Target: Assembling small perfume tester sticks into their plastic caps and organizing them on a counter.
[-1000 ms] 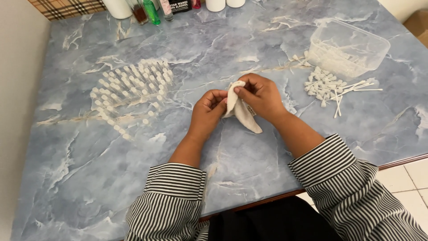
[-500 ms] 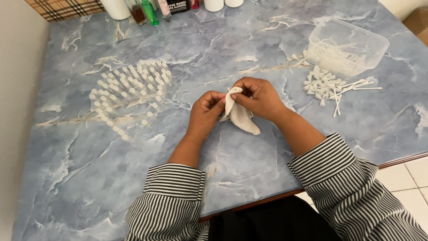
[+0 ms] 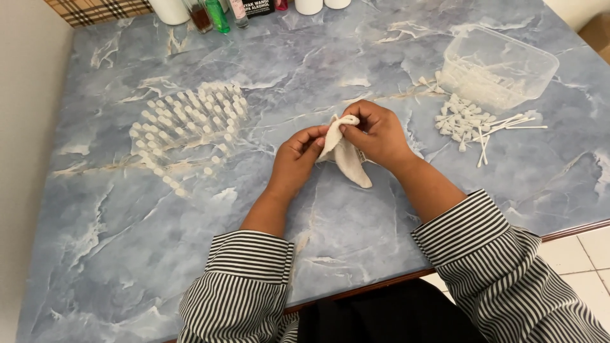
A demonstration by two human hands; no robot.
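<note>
Your hands meet near the middle of the frame over the blue marbled tabletop (image 3: 356, 57). Your left hand (image 3: 297, 160) and your right hand (image 3: 376, 133) both pinch the top of a small white cloth (image 3: 346, 155). Its long axis runs from the bunched top, between your fingertips, down and to the right, where the loose end hangs toward the tabletop.

The near tabletop edge crosses the lower right of the frame, with pale floor tiles beyond it. Bare marble lies open below and to the lower left of your hands.

To the left, rows of small white pieces (image 3: 187, 127) stand well apart from the cloth. At the upper right sits a clear plastic container (image 3: 499, 67), with a heap of cotton swabs (image 3: 476, 124) just below it.

Bottles (image 3: 219, 13) along the top edge are cut off. What your right palm encloses behind the cloth is hidden.
</note>
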